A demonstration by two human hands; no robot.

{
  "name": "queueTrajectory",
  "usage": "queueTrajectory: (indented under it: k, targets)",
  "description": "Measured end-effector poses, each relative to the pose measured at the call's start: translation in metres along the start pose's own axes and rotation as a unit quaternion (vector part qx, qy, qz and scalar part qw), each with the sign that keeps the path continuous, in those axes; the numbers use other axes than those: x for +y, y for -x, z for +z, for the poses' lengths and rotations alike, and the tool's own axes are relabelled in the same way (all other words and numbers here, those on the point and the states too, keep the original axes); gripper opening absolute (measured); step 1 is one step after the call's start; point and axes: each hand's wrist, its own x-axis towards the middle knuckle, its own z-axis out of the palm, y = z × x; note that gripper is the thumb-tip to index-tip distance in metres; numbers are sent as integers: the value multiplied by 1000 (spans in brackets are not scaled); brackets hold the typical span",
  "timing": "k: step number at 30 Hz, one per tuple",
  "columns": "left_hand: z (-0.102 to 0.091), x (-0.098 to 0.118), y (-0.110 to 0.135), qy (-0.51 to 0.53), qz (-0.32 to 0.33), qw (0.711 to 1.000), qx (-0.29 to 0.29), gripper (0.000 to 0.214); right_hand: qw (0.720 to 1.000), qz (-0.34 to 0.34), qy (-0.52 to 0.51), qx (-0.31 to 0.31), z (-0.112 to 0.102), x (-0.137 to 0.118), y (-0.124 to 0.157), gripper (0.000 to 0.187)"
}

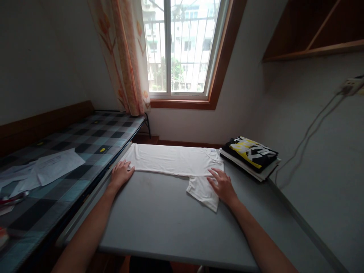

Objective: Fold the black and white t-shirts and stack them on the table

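Note:
A white T-shirt (173,160) lies folded lengthwise across the far part of a grey table (159,220), one sleeve sticking out toward me. My left hand (121,173) rests flat at the shirt's left end, fingers spread on the hem. My right hand (223,184) lies flat on the sleeve and the shirt's near edge, fingers apart. Neither hand grips anything.
A stack of folded clothes (250,156), black and yellow on top, sits at the table's far right corner. A bed with a checked cover (71,151) and loose papers (48,168) runs along the left. A window (179,49), a curtain (125,57) and a wall cable (307,132) lie beyond.

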Motion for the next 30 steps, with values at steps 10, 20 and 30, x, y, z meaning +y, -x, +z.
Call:
queueTrajectory:
  k: [10, 20, 30]
  targets:
    - [9, 16, -1, 60, 123, 991, -4, 52, 977, 105, 151, -111, 17, 31, -4, 55]
    - [-5, 12, 4, 20, 15, 997, 69, 40, 992, 74, 95, -30, 12, 46, -16, 46]
    - [-6, 14, 2, 10, 6, 999, 42, 40, 996, 40, 84, -16, 18, 50, -12, 39]
